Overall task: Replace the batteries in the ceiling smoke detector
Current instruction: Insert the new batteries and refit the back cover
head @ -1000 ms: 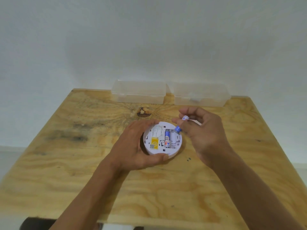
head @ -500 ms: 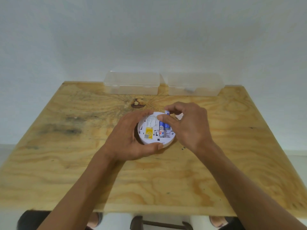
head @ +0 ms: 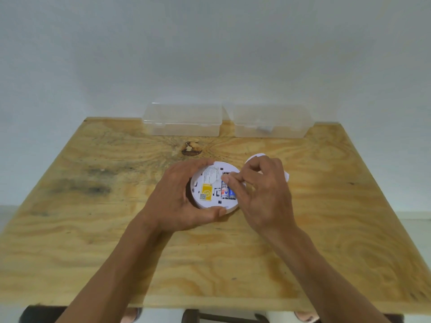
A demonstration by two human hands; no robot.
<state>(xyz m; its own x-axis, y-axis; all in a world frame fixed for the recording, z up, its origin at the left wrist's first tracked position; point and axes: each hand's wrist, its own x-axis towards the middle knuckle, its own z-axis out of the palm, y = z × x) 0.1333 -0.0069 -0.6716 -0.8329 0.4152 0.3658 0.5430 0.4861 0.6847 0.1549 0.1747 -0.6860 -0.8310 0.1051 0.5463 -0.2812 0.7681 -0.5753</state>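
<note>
A round white smoke detector [head: 208, 180] lies back-side up on the wooden table [head: 93, 241], showing a yellow label and an open battery bay. My left hand [head: 177, 201] grips its left rim, thumb on the near edge. Two batteries sit side by side in the bay, a red-and-white one [head: 224, 193] and a blue one [head: 232, 195]. My right hand [head: 265, 194] reaches in from the right, and its thumb and index fingertips pinch the upper end of the blue battery. The white detector cover [head: 255, 157] lies behind my right hand, mostly hidden.
Two clear plastic boxes [head: 184, 123] [head: 268, 124] stand side by side at the table's far edge against the wall; the right one holds something small. A dark knot [head: 191, 148] marks the wood just beyond the detector.
My right hand brought the blue battery down from above the detector into the bay beside the first one. The left hand kept its grip on the detector.
</note>
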